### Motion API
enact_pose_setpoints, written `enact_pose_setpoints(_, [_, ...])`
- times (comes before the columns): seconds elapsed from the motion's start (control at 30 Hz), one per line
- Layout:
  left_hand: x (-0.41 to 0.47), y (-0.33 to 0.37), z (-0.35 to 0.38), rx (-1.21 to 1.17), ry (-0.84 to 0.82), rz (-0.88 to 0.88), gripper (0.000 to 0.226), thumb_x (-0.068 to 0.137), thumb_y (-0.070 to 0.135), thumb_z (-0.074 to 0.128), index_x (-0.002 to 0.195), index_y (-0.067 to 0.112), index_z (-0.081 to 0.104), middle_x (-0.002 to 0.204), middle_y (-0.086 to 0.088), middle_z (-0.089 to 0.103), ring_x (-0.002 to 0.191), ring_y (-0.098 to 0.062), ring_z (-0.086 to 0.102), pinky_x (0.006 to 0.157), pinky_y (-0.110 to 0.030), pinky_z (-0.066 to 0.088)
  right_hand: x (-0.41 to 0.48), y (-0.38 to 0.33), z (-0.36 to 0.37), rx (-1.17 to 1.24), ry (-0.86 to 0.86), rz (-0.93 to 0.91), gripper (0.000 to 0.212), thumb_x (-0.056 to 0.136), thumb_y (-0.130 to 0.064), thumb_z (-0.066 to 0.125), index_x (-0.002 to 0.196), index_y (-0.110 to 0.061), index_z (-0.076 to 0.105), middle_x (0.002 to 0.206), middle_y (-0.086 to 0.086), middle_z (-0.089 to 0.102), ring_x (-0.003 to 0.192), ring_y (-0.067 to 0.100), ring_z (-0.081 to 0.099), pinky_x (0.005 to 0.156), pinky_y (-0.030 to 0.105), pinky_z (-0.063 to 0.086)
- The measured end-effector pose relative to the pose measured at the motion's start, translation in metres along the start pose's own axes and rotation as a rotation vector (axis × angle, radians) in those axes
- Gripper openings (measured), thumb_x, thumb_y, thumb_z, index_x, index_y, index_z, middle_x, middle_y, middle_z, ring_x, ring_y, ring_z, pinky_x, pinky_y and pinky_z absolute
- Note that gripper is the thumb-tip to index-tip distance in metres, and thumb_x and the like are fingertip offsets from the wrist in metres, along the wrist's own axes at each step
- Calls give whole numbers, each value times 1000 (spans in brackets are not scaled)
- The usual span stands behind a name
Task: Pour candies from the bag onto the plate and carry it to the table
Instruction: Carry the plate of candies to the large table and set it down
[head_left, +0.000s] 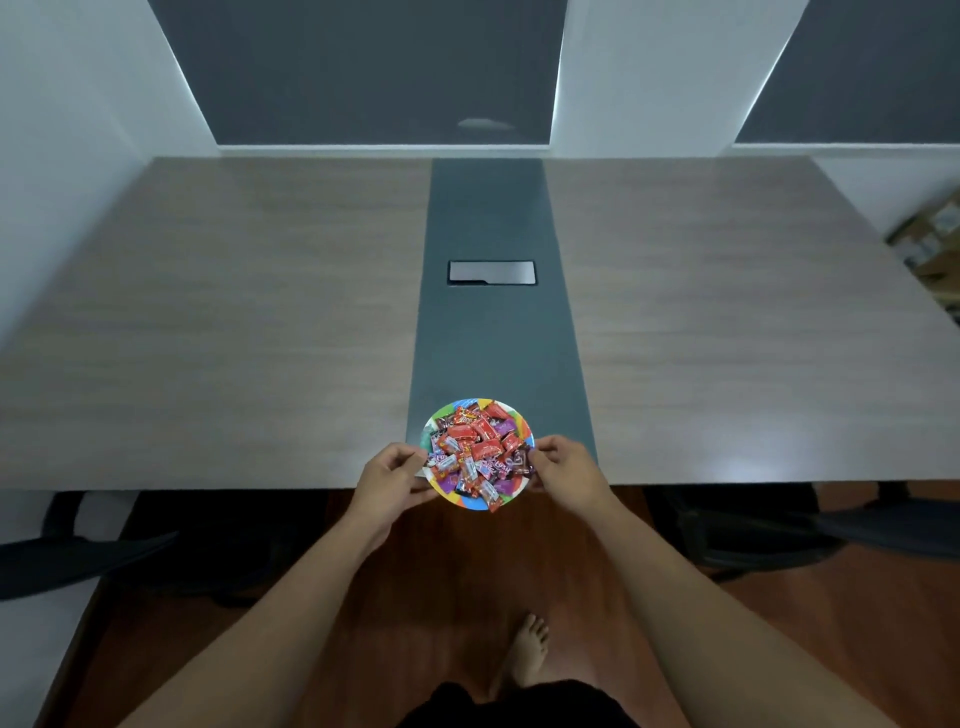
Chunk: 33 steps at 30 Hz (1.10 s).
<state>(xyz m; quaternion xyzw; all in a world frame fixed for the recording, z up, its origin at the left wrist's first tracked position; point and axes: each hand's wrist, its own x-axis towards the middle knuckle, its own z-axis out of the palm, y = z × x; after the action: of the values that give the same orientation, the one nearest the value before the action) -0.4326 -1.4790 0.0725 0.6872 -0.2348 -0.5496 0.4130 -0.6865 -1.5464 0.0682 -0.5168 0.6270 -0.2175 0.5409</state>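
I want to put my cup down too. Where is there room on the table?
Both wooden halves of the table are bare, either side of its grey centre strip. Only the near edge is crowded, where both hands grip the plate of candies.

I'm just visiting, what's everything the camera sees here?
plate: one, multicoloured, over the table's near edge, held on both sides
candies: many, mostly red and purple wrappers, heaped on the plate
table: one, wood-grain with a dark centre strip
cable hatch: one, grey, set in the strip
chairs: two, dark, tucked under the near edge
floor: reddish wood
left hand: grips the plate's left rim
right hand: grips the plate's right rim
foot: one, bare, on the floor
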Motion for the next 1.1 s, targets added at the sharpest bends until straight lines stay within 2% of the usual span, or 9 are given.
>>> enact_pose_setpoints(0.13, [32,26,26,0,17,25,19,107,24,62,107,5,66,112,-17,78,85,-22,79,85,-44,68,45,-18,-27,-46,-3,-5,10,105,-14,59,105,-8,67,81,3,77,59,11,70,75,38,66])
enact_pose_setpoints(0.2, [46,38,36,-13,17,22,20,107,22,62,109,3,66,112,-17,77,82,-21,77,82,-42,68,65,-23,-35,-30,4,-2,11,105,-11,60,108,-4,67,80,5,76,59,13,69,71,36,64])
enact_pose_setpoints(0.33, [78,65,54,-29,10,31,15,107,18,62,104,4,64,106,-18,75,75,-21,75,71,-34,68,102,-34,-51,-18,-2,1,11,104,-12,60,108,-5,68,85,12,78,66,19,71,80,44,66])
enact_pose_setpoints(0.43, [109,83,60,-17,-4,34,15,107,20,62,102,6,65,107,-18,77,76,-21,75,69,-33,67,136,-44,-57,-42,2,3,15,105,-14,60,111,-3,69,93,20,80,72,21,73,83,45,67])
enact_pose_setpoints(0.5, [133,95,63,7,-15,39,18,108,22,61,104,5,65,108,-19,78,78,-21,76,69,-32,66,160,-51,-60,-35,8,8,17,105,-14,60,113,-2,68,97,23,80,73,23,73,85,48,67])
enact_pose_setpoints(0.67, [200,127,69,15,-48,45,15,107,19,63,98,7,66,111,-25,77,76,-23,75,79,-42,67,222,-75,-65,-27,26,24,17,104,-16,60,114,-4,67,99,19,80,74,23,73,83,46,68])
enact_pose_setpoints(0.9, [284,174,77,51,-80,11,18,108,21,61,97,8,67,101,-11,79,81,-23,76,86,-47,68,299,-105,-63,2,58,60,10,105,-18,61,107,-10,67,96,16,78,72,22,72,80,47,66])
enact_pose_setpoints(1.03, [329,198,78,83,-94,-6,17,108,20,60,98,9,67,96,-9,79,83,-23,74,85,-46,68,342,-119,-63,26,55,79,18,106,-17,61,116,-3,66,103,21,77,75,24,73,71,35,65])
enact_pose_setpoints(1.1, [349,206,80,104,-97,-13,17,109,21,59,99,9,66,97,-8,79,82,-21,75,79,-41,68,362,-124,-65,26,46,82,17,106,-17,62,116,-3,66,104,21,77,73,24,72,68,31,65])
